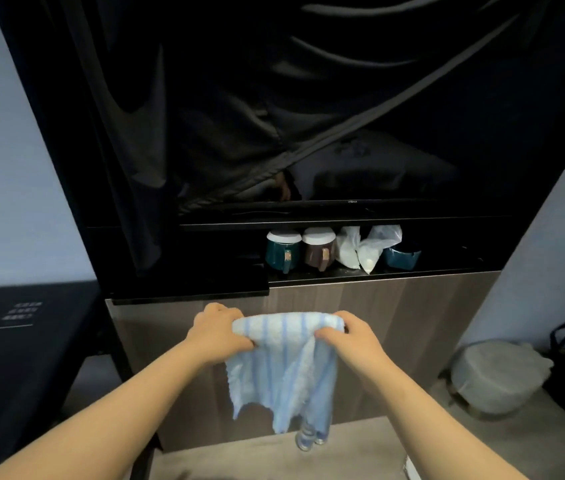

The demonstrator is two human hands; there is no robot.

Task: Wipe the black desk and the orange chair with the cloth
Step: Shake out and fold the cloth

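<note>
The table (14, 358) stands left of the cabinet (395, 313). Two mugs (283, 251) sit on the shelf (440, 266) above it, left of plastic bags (364, 252). A bin (496, 375) rests on the floor (274, 459) to the right.

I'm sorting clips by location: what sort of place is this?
Likely a hotel or rented room: a TV over a shelf of mugs, a black desk on the left, a lined bin on the floor.

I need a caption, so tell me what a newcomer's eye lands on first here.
The blue striped cloth, gripped at centre by the left hand and right hand, stands out against the dark. Beyond it, a teal mug and a brown mug sit on a shelf; the black desk lies at left.
</note>
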